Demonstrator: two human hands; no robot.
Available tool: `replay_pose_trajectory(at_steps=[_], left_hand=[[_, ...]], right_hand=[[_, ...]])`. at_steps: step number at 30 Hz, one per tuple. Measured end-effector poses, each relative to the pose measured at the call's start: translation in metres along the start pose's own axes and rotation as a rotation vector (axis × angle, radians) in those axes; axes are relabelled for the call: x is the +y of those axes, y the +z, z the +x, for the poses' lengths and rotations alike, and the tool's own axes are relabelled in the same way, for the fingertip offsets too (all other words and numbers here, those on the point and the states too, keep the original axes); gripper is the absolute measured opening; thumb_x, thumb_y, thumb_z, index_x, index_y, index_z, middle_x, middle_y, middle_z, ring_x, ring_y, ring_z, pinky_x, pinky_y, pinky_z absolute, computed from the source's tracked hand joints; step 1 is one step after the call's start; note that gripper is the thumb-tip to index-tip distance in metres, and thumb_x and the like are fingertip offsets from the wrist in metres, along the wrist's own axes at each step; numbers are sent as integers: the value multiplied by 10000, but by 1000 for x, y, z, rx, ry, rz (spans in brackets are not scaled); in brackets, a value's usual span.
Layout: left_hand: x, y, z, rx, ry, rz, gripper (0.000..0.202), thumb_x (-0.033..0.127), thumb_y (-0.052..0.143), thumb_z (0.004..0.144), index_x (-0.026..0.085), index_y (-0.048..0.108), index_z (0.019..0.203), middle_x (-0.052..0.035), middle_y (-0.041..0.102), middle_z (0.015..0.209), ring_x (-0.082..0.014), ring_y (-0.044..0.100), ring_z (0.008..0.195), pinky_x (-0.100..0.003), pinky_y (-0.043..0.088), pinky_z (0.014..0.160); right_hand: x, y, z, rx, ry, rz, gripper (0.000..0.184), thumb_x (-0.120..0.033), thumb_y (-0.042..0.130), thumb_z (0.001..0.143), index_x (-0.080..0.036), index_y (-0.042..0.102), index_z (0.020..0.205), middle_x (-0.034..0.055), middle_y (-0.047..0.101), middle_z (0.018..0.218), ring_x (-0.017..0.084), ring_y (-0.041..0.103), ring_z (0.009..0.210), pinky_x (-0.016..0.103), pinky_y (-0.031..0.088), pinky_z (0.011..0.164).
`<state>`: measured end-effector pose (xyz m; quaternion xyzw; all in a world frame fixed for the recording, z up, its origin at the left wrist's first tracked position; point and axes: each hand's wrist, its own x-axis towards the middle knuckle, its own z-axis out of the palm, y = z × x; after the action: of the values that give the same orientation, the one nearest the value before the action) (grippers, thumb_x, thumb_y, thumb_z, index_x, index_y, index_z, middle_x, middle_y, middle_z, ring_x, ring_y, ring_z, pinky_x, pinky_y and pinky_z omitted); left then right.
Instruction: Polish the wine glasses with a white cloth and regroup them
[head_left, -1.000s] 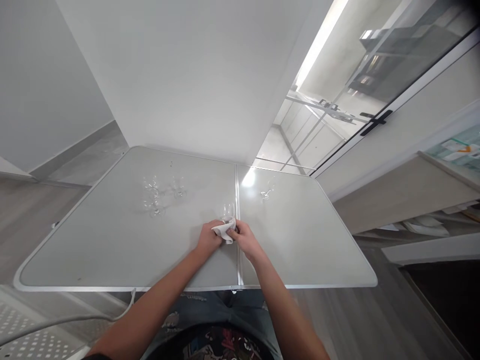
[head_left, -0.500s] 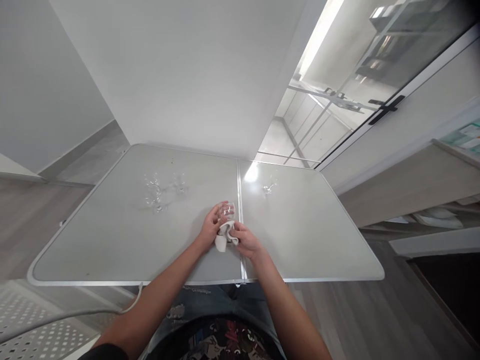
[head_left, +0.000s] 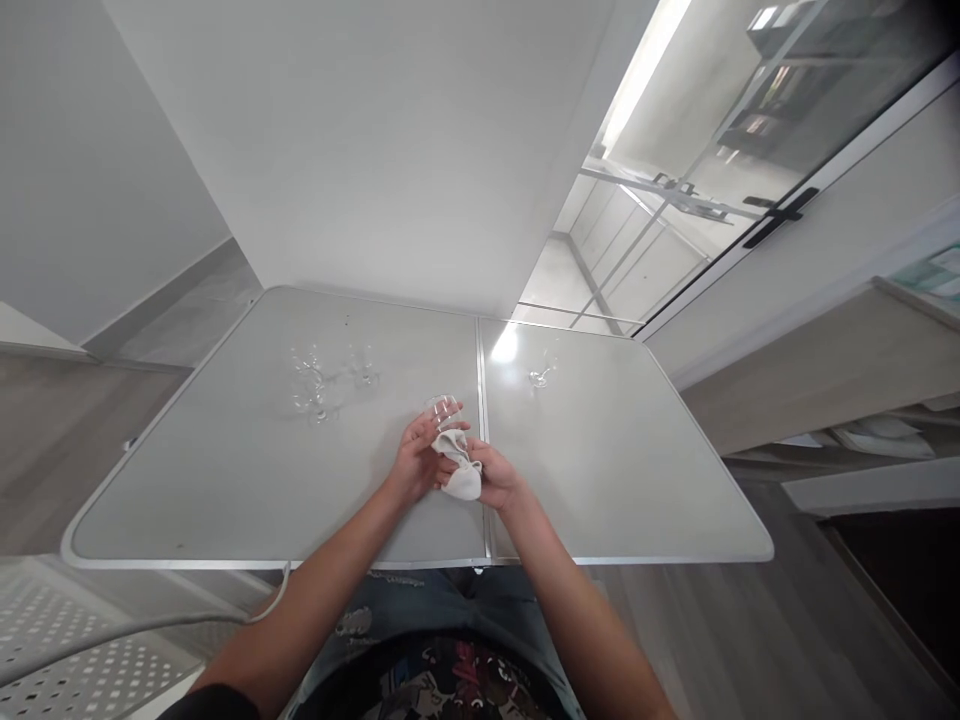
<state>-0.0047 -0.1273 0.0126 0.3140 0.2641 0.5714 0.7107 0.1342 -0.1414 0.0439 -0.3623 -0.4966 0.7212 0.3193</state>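
The person wears a dark printed shirt (head_left: 442,690) and faded grey-blue jeans (head_left: 420,605); forearms, left hand (head_left: 415,467) and right hand (head_left: 501,482) are bare.

Both bare forearms reach forward and converge. The left hand (head_left: 415,462) curls around a glass (head_left: 442,410) from its left. The right hand (head_left: 495,478), just below the glass, grips a cloth (head_left: 459,472).

Clear glass (head_left: 442,409) tilted, its lower part wrapped in crumpled white cloth (head_left: 460,472).
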Motion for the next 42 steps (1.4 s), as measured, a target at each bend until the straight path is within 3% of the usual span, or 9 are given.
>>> replay_pose_trajectory(at_steps=[3,7,9,17,19,24,32,39,42], left_hand=[[-2,1,1,34,39,16,600,490,722,854,177,591,1348,-182,513,1512,-311,676,1163,-331,602,787],[-8,2,4,124,145,86,628,420,785,823,220,552,1371,-171,549,1475,-301,693,1141,-365,586,870],[-9,2,4,127,164,89,600,392,773,842,229,550,1375,-166,555,1467,-300,692,1144,-360,587,861],[2,-1,4,-27,-22,-72,561,426,726,871,170,597,1352,-184,466,1548,-321,669,1184,-356,609,809],[0,-1,5,16,-6,-46,569,405,757,848,180,599,1346,-182,483,1535,-318,676,1175,-370,605,838],[-8,1,6,120,150,41,620,354,820,799,221,572,1352,-167,564,1460,-307,697,1140,-409,565,947],[7,0,3,-87,-33,-51,615,438,767,832,180,592,1362,-194,476,1537,-352,660,1193,-409,604,859],[-3,-1,8,77,184,21,678,375,858,754,204,564,1340,-190,528,1485,-312,689,1148,-411,553,980],[1,-3,7,34,127,5,678,425,852,754,208,574,1332,-194,513,1495,-329,674,1172,-410,569,944]], right_hand=[[-5,-5,-1,51,-13,-108,274,-461,532,920,-207,550,818,24,583,725,185,553,675,330,476,692],[-4,4,-2,421,-22,-970,131,-264,515,956,-181,596,1017,105,664,891,245,615,854,341,450,792],[-2,9,-1,536,-19,-1169,148,-207,495,952,-162,584,1061,142,664,920,270,621,891,362,438,825],[0,-7,2,44,0,-22,366,-543,566,877,-222,487,721,2,520,628,177,505,593,339,459,660],[-1,-8,1,101,-8,-136,347,-537,566,887,-218,515,762,15,553,676,187,528,646,333,455,686],[2,4,-4,569,-89,-813,83,-275,567,912,-195,579,932,111,635,874,259,577,906,344,419,826],[-4,-6,-4,48,-23,-166,287,-452,459,947,-223,497,777,9,514,651,182,521,602,345,474,676],[0,0,-2,560,-117,-940,135,-273,552,917,-180,618,988,120,671,874,250,602,875,325,432,802],[6,-11,3,477,-111,-574,247,-417,572,932,-183,635,883,56,654,751,204,599,731,292,444,702]])
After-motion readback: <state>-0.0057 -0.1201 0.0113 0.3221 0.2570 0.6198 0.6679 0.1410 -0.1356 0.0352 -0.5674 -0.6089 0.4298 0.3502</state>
